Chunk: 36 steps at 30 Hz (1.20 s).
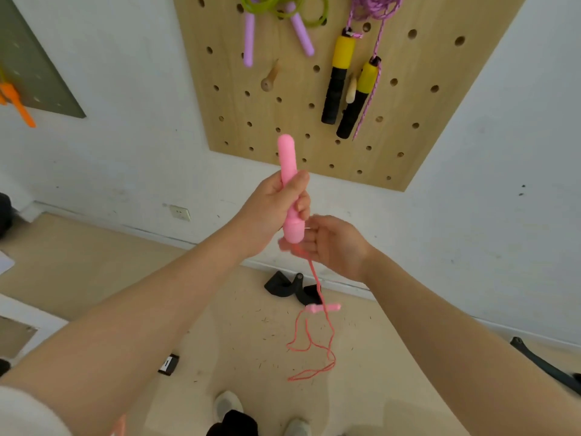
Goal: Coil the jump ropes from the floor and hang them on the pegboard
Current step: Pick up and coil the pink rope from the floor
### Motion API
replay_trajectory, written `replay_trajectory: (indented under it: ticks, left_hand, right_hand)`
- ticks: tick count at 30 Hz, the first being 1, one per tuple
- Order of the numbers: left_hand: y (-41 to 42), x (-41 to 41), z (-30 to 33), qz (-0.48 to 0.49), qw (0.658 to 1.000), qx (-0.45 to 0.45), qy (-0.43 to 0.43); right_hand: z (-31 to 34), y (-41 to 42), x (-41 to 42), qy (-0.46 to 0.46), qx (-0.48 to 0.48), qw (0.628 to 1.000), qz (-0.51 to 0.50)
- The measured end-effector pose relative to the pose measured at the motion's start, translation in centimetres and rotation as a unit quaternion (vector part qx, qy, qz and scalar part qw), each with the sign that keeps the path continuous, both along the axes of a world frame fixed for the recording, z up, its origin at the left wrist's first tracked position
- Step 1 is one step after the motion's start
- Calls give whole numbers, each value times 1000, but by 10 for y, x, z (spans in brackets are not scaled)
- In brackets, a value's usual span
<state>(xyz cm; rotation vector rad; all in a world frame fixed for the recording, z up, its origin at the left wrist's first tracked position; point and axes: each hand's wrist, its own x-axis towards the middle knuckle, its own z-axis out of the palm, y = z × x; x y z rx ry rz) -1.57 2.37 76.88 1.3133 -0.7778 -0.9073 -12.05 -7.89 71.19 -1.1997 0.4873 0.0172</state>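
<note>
Now coiling starts: left hand (276, 209) grips the upright pink handle (289, 187), right hand (330, 243) fingers loosely curled at the cord (317, 278); second handle (323, 307) on floor. Next, loop cord, then pegboard (314, 99).

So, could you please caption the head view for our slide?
Left hand grips a pink jump-rope handle, its cord trailing floorward, before the pegboard.

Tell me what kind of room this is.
Probably a home gym or exercise-equipment storage corner, though that is a guess. A wooden pegboard on a white wall holds coiled jump ropes, one green rope with purple handles, and a left hand holds a pink rope handle above a tan floor.
</note>
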Motion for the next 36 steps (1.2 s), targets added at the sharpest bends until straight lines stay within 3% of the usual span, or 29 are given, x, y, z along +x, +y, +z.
replay_trajectory:
  ticks: [4, 7, 9, 10, 11, 12, 13, 15, 19, 21, 23, 25, 27, 30, 32, 36]
  left_hand:
    - [-1, -5, -13, 124, 991, -14, 44]
    - [1, -3, -23, 266, 960, 87, -2]
    - [3, -8, -33, 264, 901, 274, -209]
    - [4, -15, -36, 219, 865, 314, -325]
    - [3, -23, -38, 149, 852, 296, -405]
    - [2, -32, -36, 65, 884, 243, -394]
    - [2, -41, -36, -19, 923, 198, -330]
    - [2, -56, -30, -84, 961, 148, -217]
    - [-3, -54, -25, -82, 963, 183, -178]
    - [-4, -49, -19, -78, 942, 228, -235]
    - [-1, -42, -11, -47, 937, 228, -262]
    - [5, -28, -4, 29, 958, 193, -212]
    - [16, -8, 0, 69, 972, 161, -156]
    - [32, 12, -2, -36, 967, 209, -143]
    - [35, 14, -4, -133, 955, 233, -126]
    - [29, 11, 2, -211, 959, 189, 0]
  right_hand:
    - [9, 6, -18, 9, -129, 989, 74]
    - [14, -5, -35, 50, -219, 972, 73]
    - [21, -7, -40, 87, -283, 951, 93]
    - [25, -7, -41, 99, -313, 939, 104]
    - [28, -6, -41, 102, -340, 928, 110]
    - [32, -4, -40, 100, -359, 921, 115]
    - [36, -4, -40, 95, -373, 915, 121]
    - [42, 0, -40, 89, -386, 907, 140]
    - [52, 5, -40, 82, -297, 926, 218]
    - [55, 2, -41, 96, -285, 922, 244]
    - [51, -9, -45, 135, -366, 878, 277]
    - [39, -21, -52, 176, -437, 834, 288]
    - [27, -31, -62, 175, -426, 859, 225]
    - [26, -41, -68, 86, -345, 934, 37]
    - [36, -42, -62, 46, -346, 937, -30]
    - [53, -38, -42, 42, -444, 891, -87]
